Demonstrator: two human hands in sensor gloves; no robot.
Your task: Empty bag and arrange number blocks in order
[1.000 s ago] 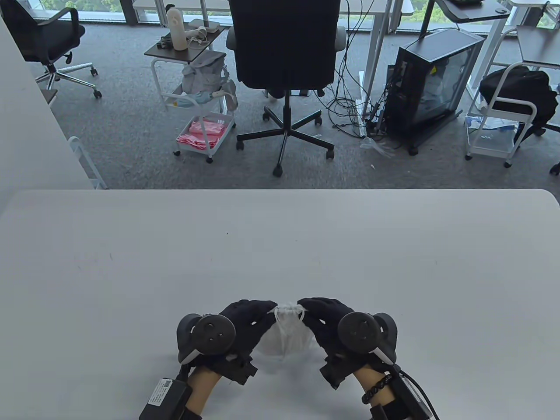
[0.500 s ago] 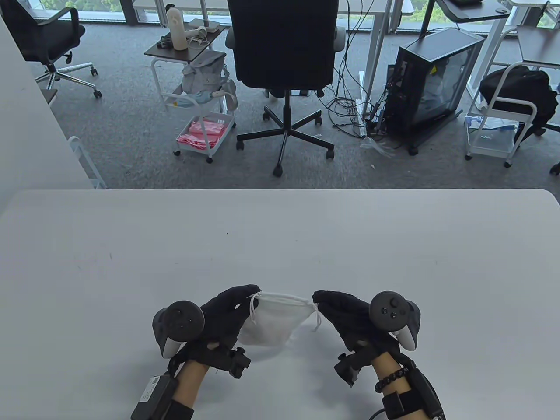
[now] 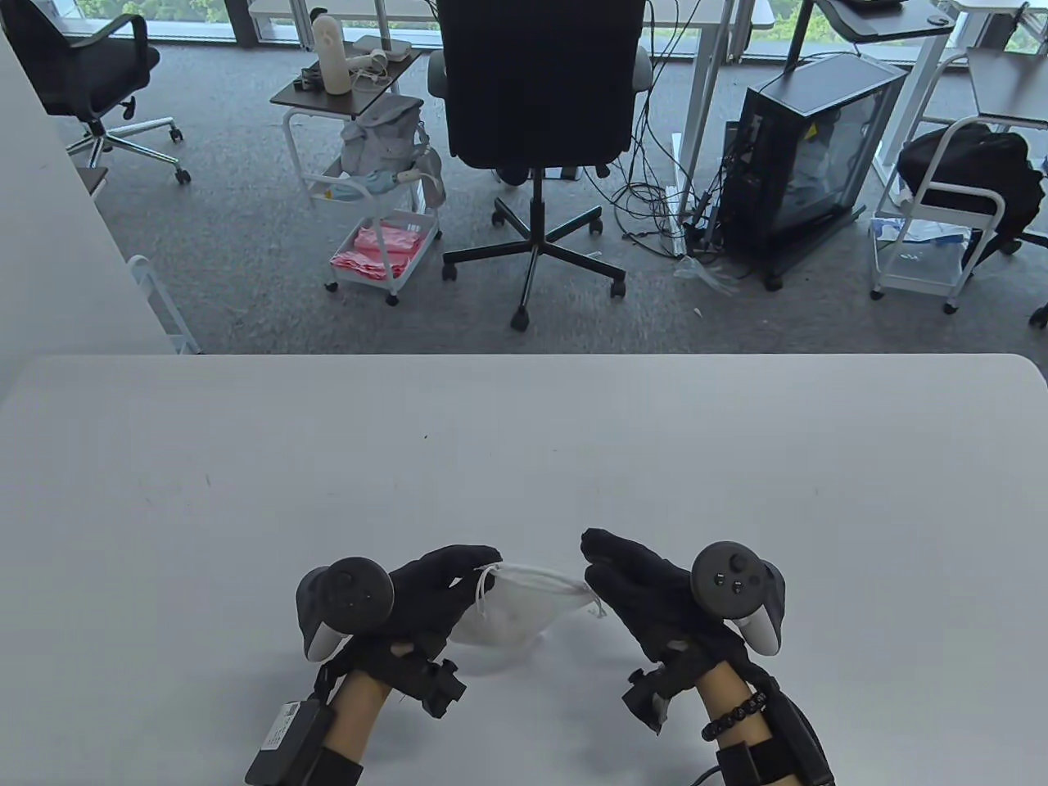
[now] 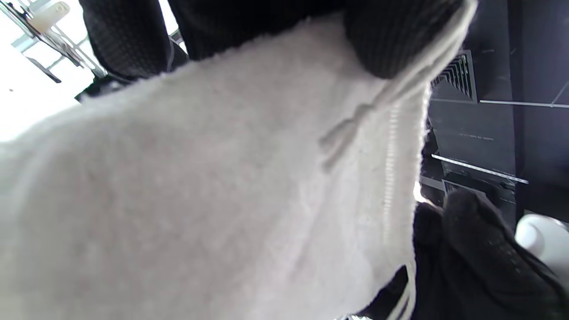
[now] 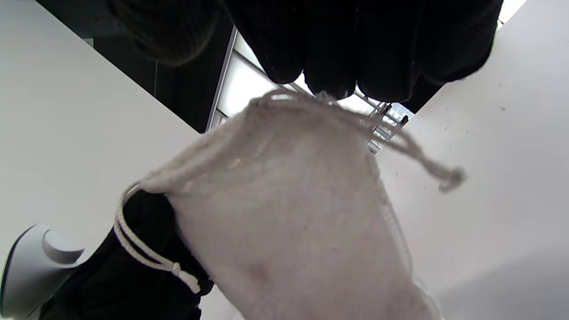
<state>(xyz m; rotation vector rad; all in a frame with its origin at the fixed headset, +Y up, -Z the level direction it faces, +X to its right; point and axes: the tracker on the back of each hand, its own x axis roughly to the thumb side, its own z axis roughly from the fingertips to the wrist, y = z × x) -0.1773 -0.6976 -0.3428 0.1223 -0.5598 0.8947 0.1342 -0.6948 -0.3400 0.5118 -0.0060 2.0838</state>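
Bag (image 3: 524,606) mouth is being held stretched wide just above table (image 3: 524,442) | left hand (image 3: 430,594) pinching left rim, right hand (image 3: 634,585) easing grip at right rim, drooping slightly since a moment ago | blocks are staying inside, unseen.

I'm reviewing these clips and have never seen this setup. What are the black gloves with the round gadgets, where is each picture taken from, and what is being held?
No robot here: these are a person's two hands in black sensor gloves. The round gadget strapped to the back of each hand is a motion tracker, not something they hold. One camera looks down at the white table from above; the other two sit on the wrists, so they show close, tilted views under the fingers. The left hand pinches one side of the mouth of a small white drawstring bag. The right hand is at the other side; its fingertips meet the bag's rim in the right wrist view, but whether it has a firm grip is unclear. No number blocks are visible yet.
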